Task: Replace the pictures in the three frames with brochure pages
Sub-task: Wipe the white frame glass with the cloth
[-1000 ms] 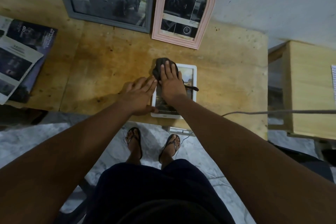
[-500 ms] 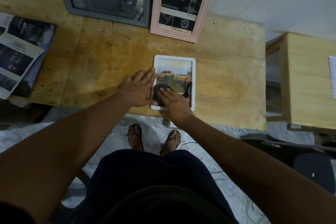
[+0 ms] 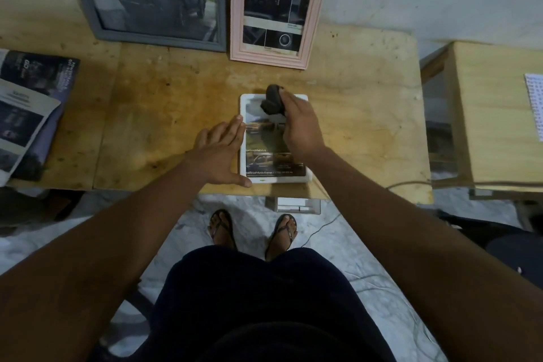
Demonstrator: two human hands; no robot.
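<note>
A small white frame [image 3: 243, 166] lies flat on the wooden table [image 3: 164, 114] near its front edge, with a brochure page of trucks showing in it. My left hand [image 3: 220, 153] rests flat against the frame's left edge, fingers spread. My right hand [image 3: 299, 123] grips a dark cloth [image 3: 271, 98] over the frame's upper end. A grey frame [image 3: 97, 20] holding a truck picture and a pink arched frame [image 3: 241, 47] holding a brochure page lean on the wall behind.
Brochures [image 3: 26, 114] are stacked at the table's left end. A second wooden table [image 3: 493, 114] stands to the right with a white sheet [image 3: 534, 106] on it. A cable [image 3: 408, 184] runs over the front right edge. My sandalled feet are below.
My right hand drew the cloth down to the frame's near end, then pushed it back up to the far end. My left hand stayed against the frame's left side.
</note>
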